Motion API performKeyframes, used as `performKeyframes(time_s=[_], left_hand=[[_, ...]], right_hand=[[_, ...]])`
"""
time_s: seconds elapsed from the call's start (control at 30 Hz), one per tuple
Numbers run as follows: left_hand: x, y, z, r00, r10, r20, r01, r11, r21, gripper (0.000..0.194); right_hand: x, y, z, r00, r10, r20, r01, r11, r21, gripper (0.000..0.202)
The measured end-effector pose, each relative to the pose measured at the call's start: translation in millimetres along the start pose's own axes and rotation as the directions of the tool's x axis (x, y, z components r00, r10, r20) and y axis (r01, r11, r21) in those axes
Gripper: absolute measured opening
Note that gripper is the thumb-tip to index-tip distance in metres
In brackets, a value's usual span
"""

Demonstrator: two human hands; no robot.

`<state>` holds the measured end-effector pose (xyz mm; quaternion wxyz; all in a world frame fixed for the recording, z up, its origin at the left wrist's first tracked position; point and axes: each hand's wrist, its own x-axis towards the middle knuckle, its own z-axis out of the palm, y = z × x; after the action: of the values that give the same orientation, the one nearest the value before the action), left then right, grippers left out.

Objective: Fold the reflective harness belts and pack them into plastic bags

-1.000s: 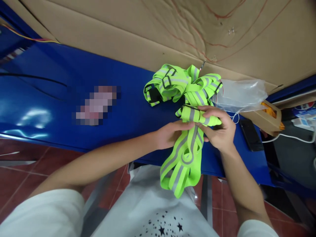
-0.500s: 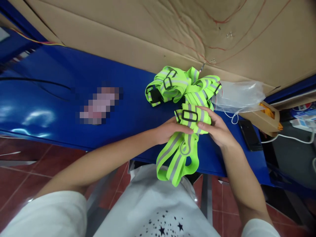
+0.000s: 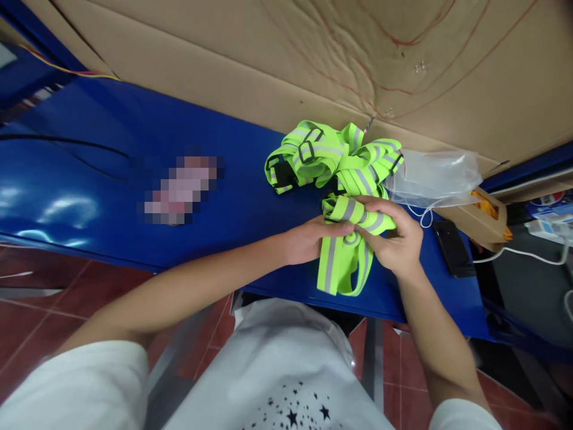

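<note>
A folded bundle of neon green strap point(image 3: 372, 221) with grey reflective stripes is held between both hands over the front part of the blue table. My left hand point(image 3: 308, 239) pinches its left side, thumb on top. My right hand point(image 3: 398, 233) grips its right side, fingers curled round it. Loops of the strap hang below the hands toward the table's front edge. Just behind lies a pile of similar green straps point(image 3: 322, 149) with black buckles. The fingertips under the bundle are hidden.
Brown cardboard point(image 3: 224, 60) stands along the back of the blue table point(image 3: 242, 209). At the right are a clear plastic bag point(image 3: 443, 176), a black phone point(image 3: 453, 248) and an open cardboard box point(image 3: 474, 221). A blurred-out item point(image 3: 181, 191) lies at the left.
The held bundle has been turned over, so its buckle no longer faces up. The hanging loops have been drawn up shorter. My right hand has curled further round the strap.
</note>
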<state>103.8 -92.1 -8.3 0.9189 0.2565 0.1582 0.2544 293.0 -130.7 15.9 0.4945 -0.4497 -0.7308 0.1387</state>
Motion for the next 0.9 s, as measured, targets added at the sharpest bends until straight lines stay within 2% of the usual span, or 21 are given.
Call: performKeyframes(time_s=[0.1,0.2,0.27,0.33,0.5,0.7,0.8,0.9], left_hand=[[0.4,-4.0,1.5,0.999,0.035,0.001,-0.035,0.998,0.051,0.047],[2.0,-10.0,2.7,0.999,0.025,-0.033,-0.021,0.993,0.113,0.051],[3.2,-12.5,2.5,0.994,0.051,-0.094,-0.039,0.992,0.122,0.051],[4.0,-12.7,1.4,0.987,0.06,-0.146,-0.043,0.992,0.121,0.048],[3.4,-10.4,0.6,0.986,0.014,-0.167,0.003,0.995,0.101,0.037],[4.3,-15.8,3.8,0.959,0.141,-0.246,-0.102,0.981,0.165,0.041],[4.2,-16.0,5.2,0.959,0.097,-0.267,-0.045,0.98,0.196,0.036],[2.2,-12.8,6.5,0.978,-0.003,-0.209,0.039,0.985,0.168,0.033]], right_hand=[[-0.9,-1.0,6.1,0.999,-0.002,-0.038,0.002,1.0,0.001,0.027],[-3.7,-1.7,12.3,0.987,0.096,-0.127,-0.097,0.995,-0.002,0.041],[-5.7,-3.6,15.4,0.983,0.11,-0.146,-0.113,0.993,-0.016,0.044],[-7.3,-6.2,17.8,0.987,0.088,-0.131,-0.091,0.996,-0.017,0.042],[-10.3,-9.6,25.0,0.989,0.019,-0.149,-0.017,1.0,0.018,0.045],[-10.9,-6.5,29.0,0.99,-0.022,-0.137,0.021,1.0,-0.013,0.041],[-7.0,-5.5,22.7,0.994,-0.023,-0.103,0.025,1.0,0.015,0.043],[-2.5,-4.5,14.3,0.999,-0.025,-0.036,0.026,0.999,0.032,0.037]])
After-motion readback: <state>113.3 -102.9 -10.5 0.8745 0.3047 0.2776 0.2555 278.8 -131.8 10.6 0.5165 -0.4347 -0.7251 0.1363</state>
